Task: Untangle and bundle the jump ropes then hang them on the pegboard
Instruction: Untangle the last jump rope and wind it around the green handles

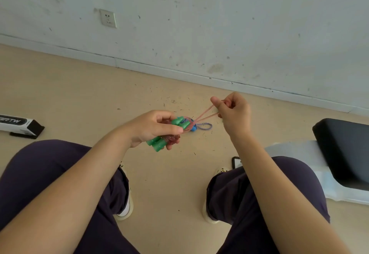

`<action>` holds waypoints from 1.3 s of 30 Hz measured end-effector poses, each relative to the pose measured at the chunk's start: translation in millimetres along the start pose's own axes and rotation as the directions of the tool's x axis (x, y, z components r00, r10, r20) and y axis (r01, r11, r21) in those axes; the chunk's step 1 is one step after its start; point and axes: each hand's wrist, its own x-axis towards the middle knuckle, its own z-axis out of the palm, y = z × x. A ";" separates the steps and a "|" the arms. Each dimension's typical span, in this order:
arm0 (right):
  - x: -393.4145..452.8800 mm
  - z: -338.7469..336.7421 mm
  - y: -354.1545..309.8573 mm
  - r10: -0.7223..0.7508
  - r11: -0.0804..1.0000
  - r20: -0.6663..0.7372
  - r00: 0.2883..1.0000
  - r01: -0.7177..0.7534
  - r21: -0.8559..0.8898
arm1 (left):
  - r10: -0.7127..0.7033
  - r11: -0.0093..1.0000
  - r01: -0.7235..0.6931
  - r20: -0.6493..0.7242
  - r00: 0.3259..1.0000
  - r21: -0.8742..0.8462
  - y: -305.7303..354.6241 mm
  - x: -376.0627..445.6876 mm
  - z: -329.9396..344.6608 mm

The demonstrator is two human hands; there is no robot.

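My left hand (pixel 154 128) grips a bundled jump rope (pixel 169 134) with green handles and coiled reddish rope, held above the floor between my knees. A thin red rubber band (pixel 205 114) runs taut from the bundle's upper end to my right hand (pixel 232 112), which pinches it up and to the right. A blue bead with a blue-and-white cord loop (pixel 203 127) sticks out of the bundle's right end. No pegboard is in view.
A black-and-white box (pixel 20 125) lies on the beige floor at left. A black padded seat (pixel 343 150) over white plastic stands at right. A small dark phone-like item (pixel 236 162) lies by my right knee. A white wall with an outlet (pixel 108 18) faces me.
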 end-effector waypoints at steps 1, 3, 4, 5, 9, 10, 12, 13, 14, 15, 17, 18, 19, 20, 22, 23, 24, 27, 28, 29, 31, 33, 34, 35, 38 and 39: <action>0.3 -0.9 -0.3 -0.010 1.000 -0.011 1.000 0.010 -0.005 | -0.024 0.999 0.027 -0.064 0.998 0.046 -3.1 0.7 -0.8; -0.5 -3.2 -2.1 -0.022 1.000 -0.021 1.000 0.022 -0.021 | -0.051 0.993 0.063 -0.123 0.991 0.099 -7.6 -0.7 -0.3; -0.4 -4.4 -2.0 -0.019 0.999 -0.027 0.999 0.018 -0.035 | -0.054 0.993 0.064 -0.106 0.993 0.096 -9.2 -1.3 0.9; 0.0 -6.0 -3.8 -0.015 0.999 -0.034 0.999 0.013 -0.047 | -0.044 0.995 0.051 -0.075 0.996 0.084 -8.1 -3.2 1.8; 3.6 -16.4 -17.6 -0.013 0.999 -0.010 1.000 0.013 -0.039 | 0.028 0.998 -0.026 -0.030 0.999 0.064 11.8 -11.8 3.6; 5.0 -18.8 -22.5 -0.017 0.999 -0.009 1.000 0.017 -0.037 | 0.036 0.997 -0.033 -0.034 0.999 0.068 18.0 -13.6 3.6; 7.8 -22.7 -32.4 -0.024 0.999 -0.025 0.999 0.023 -0.027 | 0.040 0.995 -0.038 -0.020 0.999 0.088 29.2 -15.6 3.0; 9.6 -24.1 -36.6 -0.023 1.000 -0.037 0.999 0.023 -0.015 | 0.036 0.993 -0.034 -0.017 0.999 0.115 34.7 -15.8 1.7; 11.6 -24.6 -40.5 -0.021 1.000 -0.047 0.999 0.021 -0.001 | 0.032 0.988 -0.027 -0.027 0.999 0.155 40.8 -15.3 -0.8; 14.1 -24.2 -43.9 -0.019 1.000 -0.052 0.998 0.019 0.012 | 0.030 0.979 -0.020 -0.047 0.998 0.205 46.5 -13.9 -4.5; 20.1 -19.3 -48.9 -0.014 1.000 -0.037 0.999 0.015 0.022 | 0.023 0.964 0.008 -0.111 0.994 0.266 56.0 -8.4 -15.6; 23.8 -14.8 -49.9 -0.006 1.000 -0.012 1.000 0.006 0.026 | 0.017 0.963 0.022 -0.142 0.990 0.269 58.6 -4.0 -22.9; 28.3 -9.1 -48.8 0.006 1.000 0.021 1.000 -0.007 0.027 | 0.009 0.962 0.037 -0.167 0.986 0.270 59.2 1.5 -30.4; 33.8 -2.8 -45.8 0.018 1.000 0.055 0.998 -0.019 0.019 | -0.003 0.961 0.053 -0.182 0.983 0.270 58.2 8.1 -38.7; 47.5 13.2 -33.1 0.048 0.999 0.117 0.992 -0.046 -0.022 | -0.041 0.966 0.089 -0.193 0.980 0.245 49.4 24.1 -57.0; 55.4 23.3 -24.0 0.074 0.997 0.144 0.987 -0.068 -0.045 | -0.062 0.968 0.106 -0.194 0.979 0.229 41.8 33.7 -67.5; 64.1 35.0 -13.0 0.105 0.993 0.167 0.980 -0.096 -0.066 | -0.084 0.968 0.127 -0.197 0.977 0.216 31.5 45.0 -79.5; 89.8 76.5 28.5 0.211 0.977 0.219 0.953 -0.197 -0.084 | -0.153 0.974 0.187 -0.237 0.959 0.130 -14.7 87.1 -113.8; 98.2 93.2 45.2 0.255 0.967 0.247 0.935 -0.241 -0.086 | -0.172 0.976 0.200 -0.271 0.947 0.081 -35.2 103.9 -124.5; 106.0 110.0 63.4 0.306 0.952 0.284 0.909 -0.294 -0.084 | -0.183 0.979 0.203 -0.324 0.928 0.029 -56.8 120.9 -133.7; 120.1 145.8 106.6 0.407 0.911 0.365 0.837 -0.399 -0.101 | -0.217 0.974 0.220 -0.453 0.865 -0.047 -104.9 155.2 -151.9; 130.5 180.6 157.8 0.499 0.865 0.445 0.744 -0.462 -0.196 | -0.278 0.956 0.282 -0.547 0.790 -0.079 -155.4 186.8 -167.7; 134.7 197.4 186.0 0.545 0.837 0.481 0.687 -0.480 -0.262 | -0.303 0.945 0.317 -0.569 0.765 -0.078 -181.0 201.6 -175.8; 138.0 213.2 214.3 0.592 0.805 0.506 0.627 -0.496 -0.326 | -0.316 0.937 0.343 -0.581 0.750 -0.067 -206.9 216.6 -183.9; 146.5 252.6 291.6 0.713 0.698 0.520 0.471 -0.549 -0.460 | -0.355 0.860 0.505 -0.617 0.702 0.080 -277.1 252.2 -209.1; 148.5 262.3 312.1 0.742 0.667 0.507 0.439 -0.564 -0.488 | -0.392 0.803 0.581 -0.618 0.681 0.130 -295.4 259.5 -216.3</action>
